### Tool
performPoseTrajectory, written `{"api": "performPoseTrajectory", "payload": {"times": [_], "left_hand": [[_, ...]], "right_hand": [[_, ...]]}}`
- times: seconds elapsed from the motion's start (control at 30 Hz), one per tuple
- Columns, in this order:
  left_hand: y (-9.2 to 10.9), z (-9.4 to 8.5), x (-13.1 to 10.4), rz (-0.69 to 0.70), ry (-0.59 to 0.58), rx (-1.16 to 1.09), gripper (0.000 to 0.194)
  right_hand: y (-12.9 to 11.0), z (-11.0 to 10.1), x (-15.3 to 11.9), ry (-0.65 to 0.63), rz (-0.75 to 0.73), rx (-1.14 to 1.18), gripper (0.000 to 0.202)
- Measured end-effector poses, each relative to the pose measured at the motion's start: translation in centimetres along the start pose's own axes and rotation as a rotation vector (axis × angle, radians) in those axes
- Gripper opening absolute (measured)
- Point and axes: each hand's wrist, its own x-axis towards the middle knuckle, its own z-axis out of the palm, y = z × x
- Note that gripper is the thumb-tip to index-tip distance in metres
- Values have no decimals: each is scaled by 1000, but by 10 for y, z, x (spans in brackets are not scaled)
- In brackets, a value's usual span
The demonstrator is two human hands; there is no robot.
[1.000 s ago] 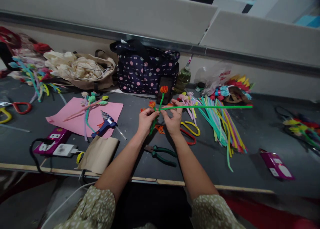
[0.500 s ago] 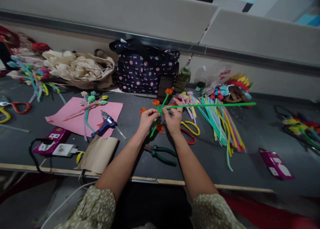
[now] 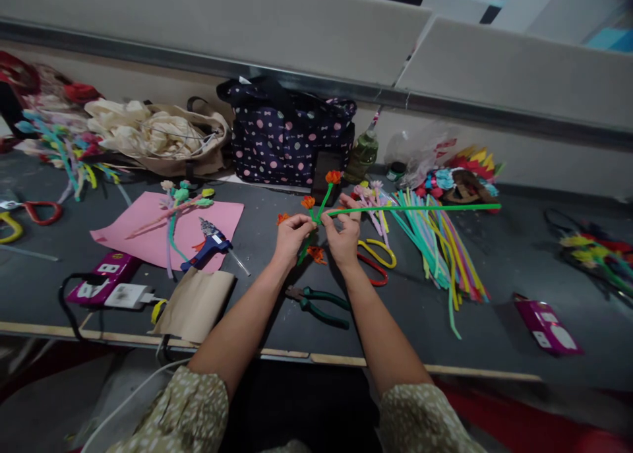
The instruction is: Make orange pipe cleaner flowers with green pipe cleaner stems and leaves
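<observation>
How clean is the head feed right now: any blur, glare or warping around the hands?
Head view: even, dim lighting with no glare; the left hand, right hand and green pipe cleaner are fairly sharp; the wide lens bows the table edge and wall rail; the far right corner goes soft and dark.

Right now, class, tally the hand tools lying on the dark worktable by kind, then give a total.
Scissors: 2, the red-and-yellow-handled pair by the right hand and another pair at the far left.
Green-handled pliers: 1.
Blue hot glue gun: 1.
Total: 4.
</observation>
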Motion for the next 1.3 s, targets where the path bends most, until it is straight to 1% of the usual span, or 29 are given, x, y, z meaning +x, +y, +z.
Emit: {"api": "performPoseTrajectory", "payload": {"times": [0.1, 0.2, 0.3, 0.5, 0.7, 0.8, 0.9, 1.03, 1.2, 1.3], "left_hand": [[2, 2, -2, -33, -32, -93, 18], [2, 3, -1, -47, -14, -100, 21], [-1, 1, 1, -30, 7, -90, 22], [-3, 0, 2, 3, -3, -120, 26], [-3, -1, 3, -47, 15, -169, 25], [-2, -2, 4, -69, 32, -154, 24], [0, -1, 3, -70, 40, -142, 26], [2, 1, 2, -76, 20, -150, 26], [0, -1, 2, -101, -24, -222, 24], [-1, -1, 2, -111, -5, -223, 24]], "right_hand": [[1, 0, 0, 2, -4, -1, 15], [1, 1, -1, -8, -3, 0, 15], [1, 2, -2, -16, -1, 6, 15], [1, 4, -3, -26, 13, -3, 16], [-4, 3, -3, -57, -5, 20, 16], [-6, 2, -3, -62, -7, 25, 20], [-5, 3, -4, -56, -4, 58, 17], [-1, 4, -4, -42, 6, 78, 15], [2, 4, -3, -26, 15, 55, 15], [1, 4, -3, -41, 5, 57, 15]]}}
